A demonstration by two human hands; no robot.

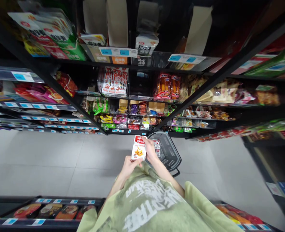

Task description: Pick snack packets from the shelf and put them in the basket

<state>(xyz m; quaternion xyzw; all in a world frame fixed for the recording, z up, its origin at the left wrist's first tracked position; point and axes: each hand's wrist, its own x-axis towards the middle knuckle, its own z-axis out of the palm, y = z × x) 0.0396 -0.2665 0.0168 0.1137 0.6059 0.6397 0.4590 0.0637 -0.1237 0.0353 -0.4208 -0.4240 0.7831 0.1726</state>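
The left hand (129, 166) grips the bottom edge of a red-and-white snack packet (139, 149) and the right hand (150, 150) wraps its fingers round the packet's side, beside a dark basket (171, 154) below the shelves (142, 68).

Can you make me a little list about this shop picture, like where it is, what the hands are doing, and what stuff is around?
place: shop aisle with a grey tiled floor
right hand: holds a red-and-white snack packet
left hand: grips the packet's bottom edge
basket: dark, on the floor, similar packets inside
shelves: black, full of snacks, with blue price tags
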